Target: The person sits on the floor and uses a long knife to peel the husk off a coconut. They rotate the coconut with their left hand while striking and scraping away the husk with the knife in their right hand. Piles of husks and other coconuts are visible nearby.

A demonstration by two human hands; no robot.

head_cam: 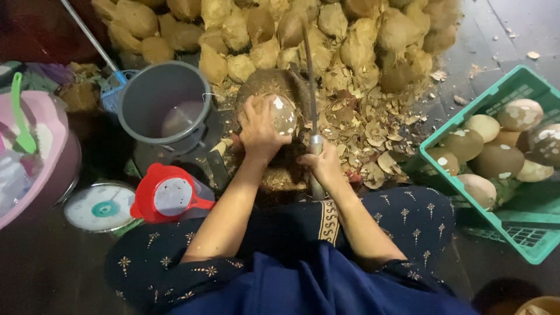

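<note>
Head view: your left hand [258,129] is spread and clasped over a round brown coconut with a pale shaved patch [282,112], which sits on a dark wooden block [274,87] just ahead of your knees. Your right hand [324,165] is clenched round the metal handle of a long, narrow steel blade [309,76]; its long axis runs almost straight away from you, tip toward the heap of pale husked coconuts [326,35], and it passes just right of the coconut. Brown shell chips [373,134] litter the floor to the right. Further right, a green plastic crate [513,227] holds peeled coconuts. To the left: a grey plastic bucket [149,96], a red strainer [169,195], a round white dial scale [99,207], and a pink basin [49,128].
</note>
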